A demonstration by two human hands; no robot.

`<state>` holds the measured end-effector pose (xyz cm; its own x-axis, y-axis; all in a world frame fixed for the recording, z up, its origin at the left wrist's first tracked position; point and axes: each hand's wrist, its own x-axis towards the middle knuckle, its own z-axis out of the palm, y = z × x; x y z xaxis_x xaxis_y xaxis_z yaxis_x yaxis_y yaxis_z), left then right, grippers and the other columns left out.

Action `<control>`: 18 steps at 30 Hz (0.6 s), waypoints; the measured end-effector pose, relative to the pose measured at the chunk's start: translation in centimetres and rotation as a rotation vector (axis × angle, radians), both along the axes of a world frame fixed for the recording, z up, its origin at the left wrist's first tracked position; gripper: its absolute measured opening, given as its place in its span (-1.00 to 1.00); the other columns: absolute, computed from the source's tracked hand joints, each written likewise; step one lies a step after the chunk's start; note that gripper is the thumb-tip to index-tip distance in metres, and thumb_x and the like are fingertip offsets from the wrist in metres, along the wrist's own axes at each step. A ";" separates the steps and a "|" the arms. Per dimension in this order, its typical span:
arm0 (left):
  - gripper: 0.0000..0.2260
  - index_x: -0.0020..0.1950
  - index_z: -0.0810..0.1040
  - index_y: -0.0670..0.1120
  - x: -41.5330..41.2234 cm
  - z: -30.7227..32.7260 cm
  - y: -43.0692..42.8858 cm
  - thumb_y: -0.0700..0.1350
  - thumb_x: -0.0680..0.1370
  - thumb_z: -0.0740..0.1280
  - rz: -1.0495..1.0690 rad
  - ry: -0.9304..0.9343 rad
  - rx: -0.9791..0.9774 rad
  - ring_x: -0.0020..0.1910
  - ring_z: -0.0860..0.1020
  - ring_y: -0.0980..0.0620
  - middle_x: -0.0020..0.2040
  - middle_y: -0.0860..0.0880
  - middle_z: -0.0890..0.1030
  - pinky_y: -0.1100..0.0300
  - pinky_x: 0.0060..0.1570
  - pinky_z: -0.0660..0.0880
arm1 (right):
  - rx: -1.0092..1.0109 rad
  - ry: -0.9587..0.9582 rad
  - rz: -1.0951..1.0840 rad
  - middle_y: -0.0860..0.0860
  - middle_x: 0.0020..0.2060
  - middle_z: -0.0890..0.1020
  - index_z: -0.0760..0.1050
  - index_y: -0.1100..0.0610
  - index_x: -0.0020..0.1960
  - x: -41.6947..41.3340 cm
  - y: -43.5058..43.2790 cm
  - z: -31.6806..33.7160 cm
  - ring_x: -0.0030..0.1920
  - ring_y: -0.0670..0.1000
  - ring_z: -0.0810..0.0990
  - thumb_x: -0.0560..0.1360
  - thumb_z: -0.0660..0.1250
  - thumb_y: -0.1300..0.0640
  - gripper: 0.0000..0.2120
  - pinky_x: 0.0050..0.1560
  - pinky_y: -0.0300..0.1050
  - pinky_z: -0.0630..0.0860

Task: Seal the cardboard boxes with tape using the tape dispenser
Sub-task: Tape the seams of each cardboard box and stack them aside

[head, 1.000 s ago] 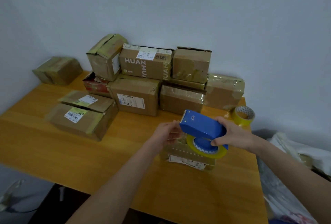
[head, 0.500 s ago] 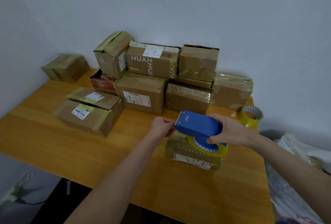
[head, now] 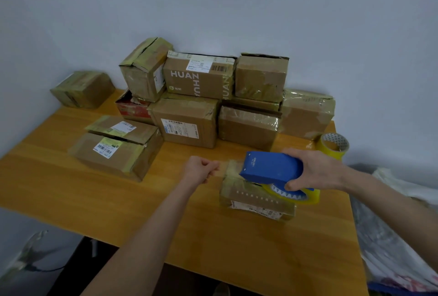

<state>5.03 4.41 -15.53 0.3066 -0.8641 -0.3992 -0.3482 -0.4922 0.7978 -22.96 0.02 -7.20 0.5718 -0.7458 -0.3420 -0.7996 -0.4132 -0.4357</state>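
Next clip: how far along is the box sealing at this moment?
Done: the stacked boxes at the back mostly carry tape already. In hand: the right hand grips the blue tape dispenser over the small box, the left hand pinches the tape end stretched from it. Left: that strip is not yet pressed down or cut.

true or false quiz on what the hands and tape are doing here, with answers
1. The right hand holds the blue plastic tape dispenser. True.
2. The left hand lies flat on the orange wooden table. False: its fingers are curled, pinching the clear tape strip from the dispenser.
3. The dispenser is above the small taped cardboard box. True.
4. The yellow tape roll sits atop the stacked boxes. False: it stands on the table beside the stack's right end.
5. The brown HUAN-printed box is in the stack's top row. True.
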 end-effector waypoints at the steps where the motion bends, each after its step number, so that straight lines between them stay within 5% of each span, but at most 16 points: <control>1: -0.81 -0.20 0.64 -0.09 0.0 -0.4 0.1 -0.06 0.56 0.36 -0.006 -0.019 0.006 -0.38 0.46 0.13 -0.36 0.02 0.57 0.30 -0.43 0.40 | -0.019 0.020 0.013 -0.16 -0.03 0.54 0.30 -0.23 0.21 0.2 0.2 -0.3 -0.05 -0.06 0.55 0.32 0.49 -0.10 -0.44 -0.07 -0.07 0.57; 13: -0.77 0.06 0.65 -0.12 -1.8 -4.9 -0.3 -0.05 0.62 0.25 -0.084 -0.197 0.038 -0.31 0.54 0.11 -0.24 0.03 0.61 0.19 -0.28 0.51 | -0.049 0.063 -0.024 -0.12 -0.04 0.57 0.30 -0.16 0.34 1.0 0.2 -1.6 -0.08 -0.03 0.57 0.32 0.43 -0.17 -0.36 -0.08 -0.02 0.60; 16: -0.70 0.32 0.51 -0.11 -2.3 -5.2 -0.4 -0.02 0.64 0.20 -0.137 -0.306 0.122 -0.06 0.60 -0.05 0.13 -0.14 0.58 0.04 -0.03 0.58 | -0.048 0.047 -0.047 -0.10 -0.01 0.57 0.30 -0.15 0.34 1.1 0.2 -1.7 -0.06 -0.02 0.57 0.33 0.45 -0.17 -0.36 -0.08 -0.03 0.59; 18: -0.63 0.42 0.39 -0.10 -2.0 -4.6 0.2 -0.03 0.63 0.21 -0.098 -0.438 0.062 0.06 0.55 -0.03 0.35 -0.17 0.41 0.14 0.05 0.51 | -0.044 0.041 -0.057 -0.09 0.01 0.56 0.30 -0.14 0.34 1.2 0.2 -1.6 -0.05 -0.01 0.56 0.34 0.45 -0.16 -0.37 -0.08 -0.06 0.58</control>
